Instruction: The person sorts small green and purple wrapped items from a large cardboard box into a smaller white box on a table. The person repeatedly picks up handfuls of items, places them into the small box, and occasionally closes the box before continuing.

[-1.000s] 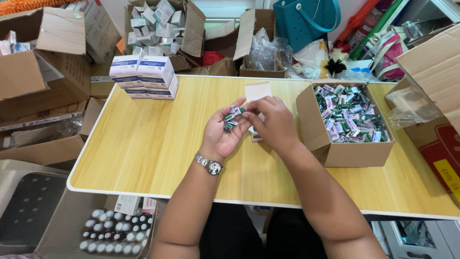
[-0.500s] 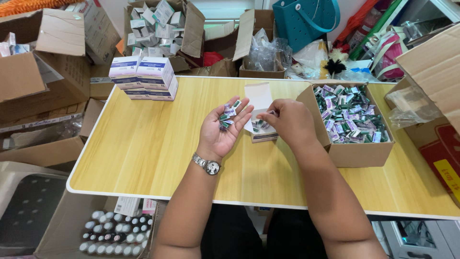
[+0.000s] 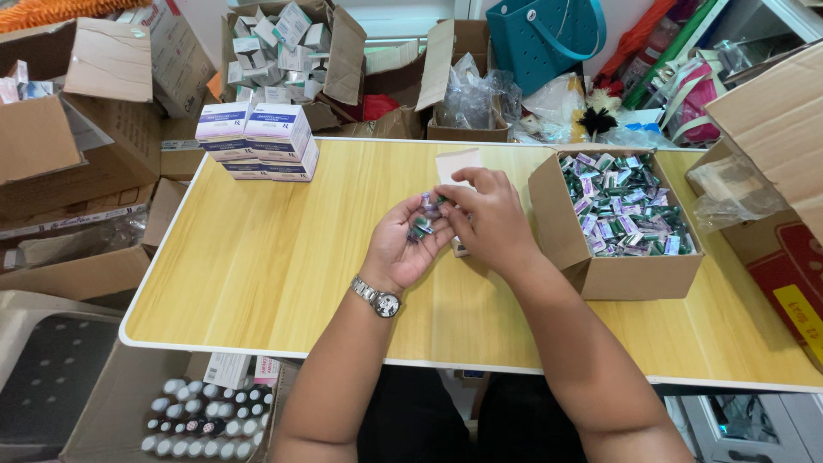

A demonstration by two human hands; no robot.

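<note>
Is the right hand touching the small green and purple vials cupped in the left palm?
Touching. The head view shows the right hand with its fingertips pressed onto the small green and purple vials heaped in the cupped left hand, no gap visible.

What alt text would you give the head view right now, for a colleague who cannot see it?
Over a yellow table, the left hand cups a small heap of vials while the right hand picks at them. An open cardboard box of similar vials stands to the right; stacked white cartons sit at the far left.
</note>
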